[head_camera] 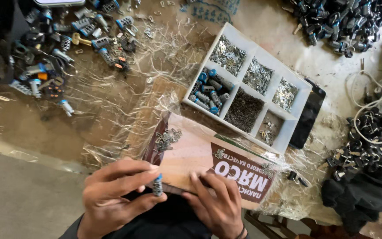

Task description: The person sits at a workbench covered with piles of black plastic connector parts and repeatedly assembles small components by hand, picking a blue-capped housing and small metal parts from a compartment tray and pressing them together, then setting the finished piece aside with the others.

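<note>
The left hand (116,194) is pinching a small blue-capped lock cylinder (157,185) upright between thumb and fingers, while just right of it the empty right hand (215,203) is pressing its fingertips on the cardboard sheet (191,152); a loosening pinch risks dropping the cylinder off the table edge.

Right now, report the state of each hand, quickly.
Left hand: closed on a small grey metal cylinder with a blue cap.
Right hand: holding nothing, fingers resting flat on the printed cardboard sheet.
</note>
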The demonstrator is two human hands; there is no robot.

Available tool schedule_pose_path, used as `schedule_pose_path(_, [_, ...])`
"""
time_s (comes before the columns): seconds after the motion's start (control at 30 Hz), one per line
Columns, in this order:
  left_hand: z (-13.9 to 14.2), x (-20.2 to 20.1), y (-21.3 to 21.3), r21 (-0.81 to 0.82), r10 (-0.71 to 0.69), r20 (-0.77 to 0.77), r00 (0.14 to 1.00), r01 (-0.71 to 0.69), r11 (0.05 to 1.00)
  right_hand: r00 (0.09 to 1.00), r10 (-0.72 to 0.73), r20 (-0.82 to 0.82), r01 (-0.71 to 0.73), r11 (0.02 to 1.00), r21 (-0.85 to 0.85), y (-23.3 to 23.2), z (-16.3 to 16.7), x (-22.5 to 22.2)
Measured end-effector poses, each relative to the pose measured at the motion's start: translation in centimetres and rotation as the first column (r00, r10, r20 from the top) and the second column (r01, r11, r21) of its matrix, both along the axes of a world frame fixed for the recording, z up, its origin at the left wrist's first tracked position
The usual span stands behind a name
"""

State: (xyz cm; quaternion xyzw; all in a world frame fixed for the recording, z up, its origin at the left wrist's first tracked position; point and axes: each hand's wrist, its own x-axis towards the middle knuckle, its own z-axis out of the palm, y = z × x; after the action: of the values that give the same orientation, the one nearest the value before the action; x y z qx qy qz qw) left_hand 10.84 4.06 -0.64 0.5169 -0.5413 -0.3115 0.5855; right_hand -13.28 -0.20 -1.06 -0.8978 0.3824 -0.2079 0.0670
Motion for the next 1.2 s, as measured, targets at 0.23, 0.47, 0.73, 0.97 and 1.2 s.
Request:
schedule_pose_path(0.23, [-0.2,-2.6,-1.8,-0.027,-0.170,0.022,0.985,0.170,0.985,0.995,-0.095,-0.006,0.095,0.993,0.068,1.7,-2.1,-1.4])
schedule_pose_path(0.47, [0.5,-2.9,-1.9,-0.016,-0.198,0.021,0.980,0.198,0.980,0.984,-0.165,0.062,0.160,0.984,0.080,1.9,-1.5,-1.0])
schedule_pose_path(0.73, [0.3,-4.4,-1.4,-0.040,-0.201,-0.004,0.979,0.201,0.979,0.993,0.025,0.112,-0.024,1.000,-0.004,1.6,-2.9,-2.7])
schedule_pose_path(0.97, [-1.1,-6.2,-1.5,-0.014,-0.271,-0.038,0.962,0.271,0.962,0.686,-0.332,0.647,0.028,0.901,0.432,5.9,-2.6,-3.9])
schedule_pose_path(1.2, [-0.6,-6.7,-1.8,-0.023,-0.397,-0.153,0.905,0.399,0.917,0.134,-0.769,0.625,-0.643,0.412,0.645,7.3,-3.1,-3.4])
